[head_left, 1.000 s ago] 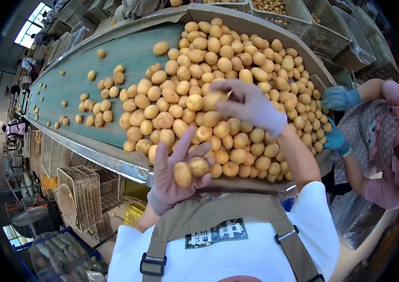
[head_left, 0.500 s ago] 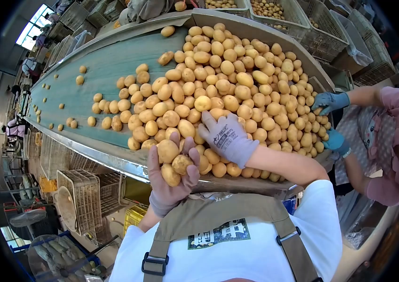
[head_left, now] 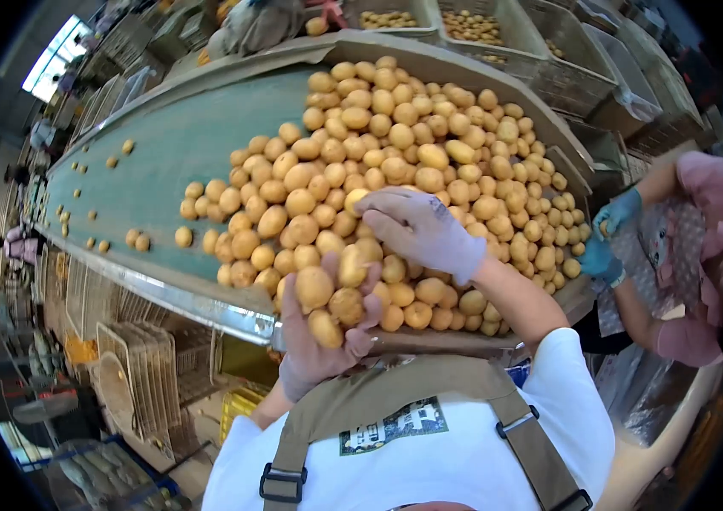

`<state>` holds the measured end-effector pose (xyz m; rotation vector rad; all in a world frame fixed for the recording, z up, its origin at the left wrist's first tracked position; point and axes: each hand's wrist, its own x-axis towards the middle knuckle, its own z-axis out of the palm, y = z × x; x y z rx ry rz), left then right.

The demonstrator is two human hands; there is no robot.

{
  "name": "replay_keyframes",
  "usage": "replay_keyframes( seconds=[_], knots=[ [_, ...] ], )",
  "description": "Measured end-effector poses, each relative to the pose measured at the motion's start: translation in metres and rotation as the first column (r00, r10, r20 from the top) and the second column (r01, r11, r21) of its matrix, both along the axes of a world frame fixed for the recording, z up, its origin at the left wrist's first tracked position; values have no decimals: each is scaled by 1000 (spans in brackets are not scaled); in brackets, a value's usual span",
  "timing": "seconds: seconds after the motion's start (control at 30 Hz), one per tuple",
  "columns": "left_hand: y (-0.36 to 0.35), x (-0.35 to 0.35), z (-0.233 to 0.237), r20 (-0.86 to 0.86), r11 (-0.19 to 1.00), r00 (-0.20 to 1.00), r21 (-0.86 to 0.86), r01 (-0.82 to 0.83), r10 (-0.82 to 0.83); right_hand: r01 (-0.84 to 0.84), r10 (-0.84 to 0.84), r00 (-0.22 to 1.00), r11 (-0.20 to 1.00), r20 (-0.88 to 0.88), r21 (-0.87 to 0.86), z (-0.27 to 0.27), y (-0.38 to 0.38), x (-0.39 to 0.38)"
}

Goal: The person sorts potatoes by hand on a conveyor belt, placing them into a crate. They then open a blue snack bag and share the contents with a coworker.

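My left hand, in a pale grey glove, sits nearest my chest, palm up, its fingers cupped around a handful of small yellow potatoes at the near edge of the worktop. Just beyond, my gloved right hand lies spread on the heaped pile of potatoes, gripping nothing I can see. The pile lies on the green conveyor belt. To my right, a co-worker's blue-gloved hands touch the heap's edge.

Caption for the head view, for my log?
Left hand cups several potatoes at the green belt edge, right hand lies on the pile; a co-worker's blue-gloved hands work alongside.
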<state>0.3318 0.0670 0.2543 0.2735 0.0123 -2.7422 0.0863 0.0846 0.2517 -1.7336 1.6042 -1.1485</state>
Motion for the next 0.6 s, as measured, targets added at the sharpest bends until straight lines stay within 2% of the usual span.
replay_keyframes(
  seconds=[0.03,0.07,0.13,0.17,0.2,0.23,0.27,0.3,0.33,0.4,0.43,0.47,0.53,0.57,0.6],
  knots=[
    [-3,-3,5,61,1000,998,-11,2,-1,73,-62,961,997,-269,31,-4,-9,-10],
    [-10,-4,3,-7,992,999,120,43,-43,160,-110,850,986,-516,52,-12,-16,-16],
    [-15,-7,-5,-107,983,991,159,95,-78,222,16,812,916,-584,334,-54,-36,-14],
    [-17,-9,-5,-117,980,988,161,116,-98,230,43,811,893,-583,386,-47,-44,-13],
    [-17,-10,1,-17,979,997,189,80,-78,227,81,812,868,-577,442,-38,-46,-16],
    [-18,-11,-1,-52,975,996,210,77,-67,224,55,826,881,-561,416,-31,-40,-21],
    [-20,-10,-5,-81,970,996,233,65,-47,214,35,840,895,-541,391,-26,-34,-24],
    [-21,-2,-9,-96,962,995,271,27,-1,253,-166,883,956,-440,147,-56,-26,-30],
    [-23,3,-12,-115,952,992,306,-14,51,313,-278,923,945,-268,97,-49,-15,-29],
    [-21,-2,-15,8,988,989,40,-151,151,436,-437,894,899,100,33,-28,9,-20],
    [-13,-14,-4,132,942,963,-275,-191,234,352,-354,901,934,250,53,-12,20,-8],
    [-8,-22,2,232,810,912,-564,-157,339,272,-274,872,960,405,65,-1,32,6],
    [-13,-23,0,183,737,921,-660,-145,345,134,-91,981,955,169,-265,1,36,29],
    [-8,-25,-1,201,434,843,-900,-42,498,139,-154,988,892,-1,-430,-1,36,41],
    [-3,-26,0,144,79,752,-989,122,643,128,-128,991,883,30,-452,-2,36,43]
  ],
)
